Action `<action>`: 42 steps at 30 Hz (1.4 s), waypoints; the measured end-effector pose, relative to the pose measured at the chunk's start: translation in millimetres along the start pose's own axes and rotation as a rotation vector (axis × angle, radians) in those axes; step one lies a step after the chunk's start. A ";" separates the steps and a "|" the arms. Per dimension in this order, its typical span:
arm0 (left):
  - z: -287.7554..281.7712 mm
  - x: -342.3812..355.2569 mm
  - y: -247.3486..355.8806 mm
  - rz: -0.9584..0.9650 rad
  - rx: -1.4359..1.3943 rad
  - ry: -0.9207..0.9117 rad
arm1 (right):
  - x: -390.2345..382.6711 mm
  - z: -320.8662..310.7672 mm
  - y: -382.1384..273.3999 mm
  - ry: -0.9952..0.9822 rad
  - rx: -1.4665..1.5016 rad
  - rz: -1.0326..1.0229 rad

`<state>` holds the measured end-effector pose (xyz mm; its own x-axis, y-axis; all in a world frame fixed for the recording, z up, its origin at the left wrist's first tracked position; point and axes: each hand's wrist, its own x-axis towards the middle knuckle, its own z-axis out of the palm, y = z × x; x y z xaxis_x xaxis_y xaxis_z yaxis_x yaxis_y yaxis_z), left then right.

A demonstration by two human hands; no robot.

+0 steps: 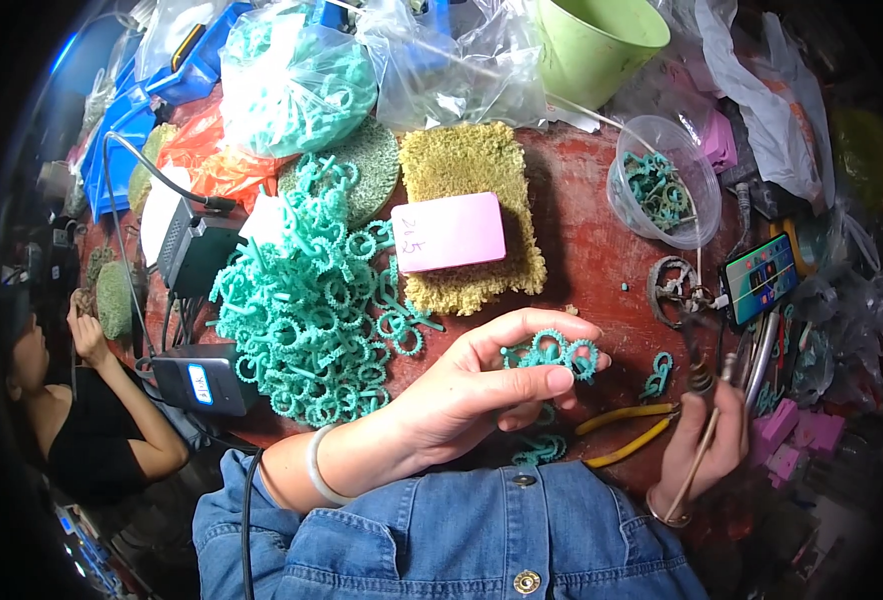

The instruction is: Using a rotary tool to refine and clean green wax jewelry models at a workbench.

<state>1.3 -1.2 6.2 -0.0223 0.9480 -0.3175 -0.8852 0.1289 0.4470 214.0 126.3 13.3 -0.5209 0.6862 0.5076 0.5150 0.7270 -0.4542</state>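
My left hand (482, 375) is closed around a small cluster of teal beaded rings (552, 352), pinched between thumb and fingers. In my right hand (707, 440) is a pen-like tool, perhaps a soldering iron (700, 378), its dark tip blurred and pointing up; a thin wooden-looking stick (700, 460) runs along the same hand. Yellow-handled pliers (630, 437) lie between my hands, jaws hidden by the right hand. A loose teal piece (658, 375) lies just above the pliers. More teal pieces (540, 450) rest below my left hand.
Left of my forearm is a big heap of teal rings (302, 310). Ahead, a pink block (452, 233) sits on a yellow sponge (462, 155). A clear tub (704, 185), a phone (762, 278) and a green bucket (602, 50) stand right. Another person (102, 420) sits left.
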 end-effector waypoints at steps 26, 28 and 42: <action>4.3 -2.0 3.6 -0.026 -0.030 -0.031 | 28.1 -9.1 -33.0 -0.037 0.123 -0.035; 3.3 -1.7 2.8 -0.021 -0.031 -0.039 | 34.6 0.9 -43.7 -0.137 0.255 -0.199; 1.8 0.1 0.3 -0.037 -0.017 -0.040 | 29.0 21.7 -44.6 -0.240 0.378 -0.241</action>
<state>1.8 -0.6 7.9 0.0290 0.9537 -0.2994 -0.8929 0.1594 0.4212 161.2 114.4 32.4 -0.7590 0.4519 0.4687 0.1015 0.7932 -0.6004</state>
